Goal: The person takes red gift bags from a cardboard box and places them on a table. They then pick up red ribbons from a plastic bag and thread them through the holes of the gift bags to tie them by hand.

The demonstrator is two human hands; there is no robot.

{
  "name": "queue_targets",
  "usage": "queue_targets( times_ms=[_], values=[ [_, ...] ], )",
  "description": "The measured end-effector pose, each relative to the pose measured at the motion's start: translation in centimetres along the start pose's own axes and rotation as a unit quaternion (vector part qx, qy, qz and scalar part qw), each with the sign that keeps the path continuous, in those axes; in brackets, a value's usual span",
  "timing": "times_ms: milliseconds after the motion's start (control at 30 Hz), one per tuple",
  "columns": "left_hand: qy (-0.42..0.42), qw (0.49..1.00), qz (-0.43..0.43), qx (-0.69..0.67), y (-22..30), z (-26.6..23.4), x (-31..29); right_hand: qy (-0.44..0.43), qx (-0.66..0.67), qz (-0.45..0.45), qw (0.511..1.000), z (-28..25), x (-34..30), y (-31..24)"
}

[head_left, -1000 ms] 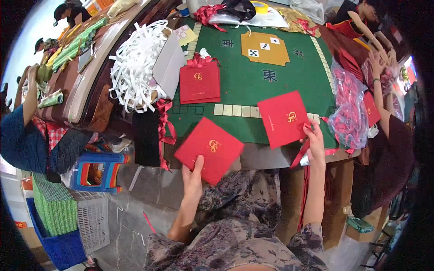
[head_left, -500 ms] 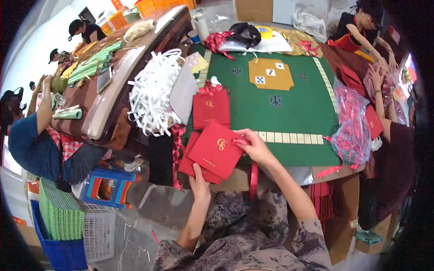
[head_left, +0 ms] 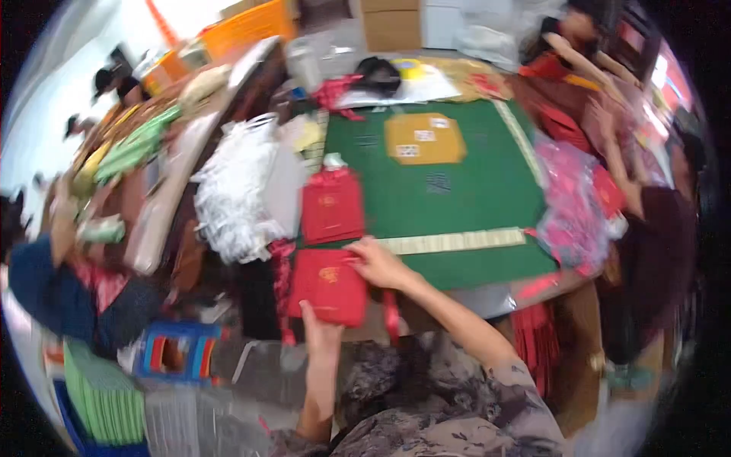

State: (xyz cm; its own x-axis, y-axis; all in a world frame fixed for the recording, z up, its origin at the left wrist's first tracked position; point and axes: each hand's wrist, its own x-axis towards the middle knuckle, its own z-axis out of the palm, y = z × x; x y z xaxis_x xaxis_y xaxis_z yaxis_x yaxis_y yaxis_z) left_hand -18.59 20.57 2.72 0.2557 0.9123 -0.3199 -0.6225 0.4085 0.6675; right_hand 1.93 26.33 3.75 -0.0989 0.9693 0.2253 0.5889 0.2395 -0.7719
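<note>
Gripping red folder [head_left: 329, 286]: left hand [head_left: 320, 335] below, right hand [head_left: 377, 263] atop

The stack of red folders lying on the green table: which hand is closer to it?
Right. The right hand lies just below the stack of red folders; the left hand is lower, at the held red folder's bottom edge.

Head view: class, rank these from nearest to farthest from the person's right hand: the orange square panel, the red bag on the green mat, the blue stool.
From the right hand:
1. Red bag, just up-left, on the mat.
2. Orange square panel, farther up, mid-mat.
3. Blue stool, far lower left, on the floor.
</note>
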Motion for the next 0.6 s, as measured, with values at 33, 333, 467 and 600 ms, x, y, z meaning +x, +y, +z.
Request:
queue_targets(
  times_ms=[33,333,467,600],
  values=[
    [0.055,0.998,-0.022,0.028,0.2,0.1,-0.4,0.054,-0.013,-0.022,0.998,0.5,-0.2,1.0],
    [0.062,0.993,-0.017,0.097,1.4,-4.0,1.4,0.101,-0.001,0.044,0.994,2.8,0.6,0.0],
    [-0.112,0.911,0.139,0.371,2.0,-8.6,3.8,0.18,0.025,0.006,0.983,1.2,-2.5,-1.6],
    [0.193,0.971,-0.047,0.135,3.0,6.2,-5.8,0.249,0.163,-0.069,0.952,-2.0,-8.8,-3.1]
  ],
)
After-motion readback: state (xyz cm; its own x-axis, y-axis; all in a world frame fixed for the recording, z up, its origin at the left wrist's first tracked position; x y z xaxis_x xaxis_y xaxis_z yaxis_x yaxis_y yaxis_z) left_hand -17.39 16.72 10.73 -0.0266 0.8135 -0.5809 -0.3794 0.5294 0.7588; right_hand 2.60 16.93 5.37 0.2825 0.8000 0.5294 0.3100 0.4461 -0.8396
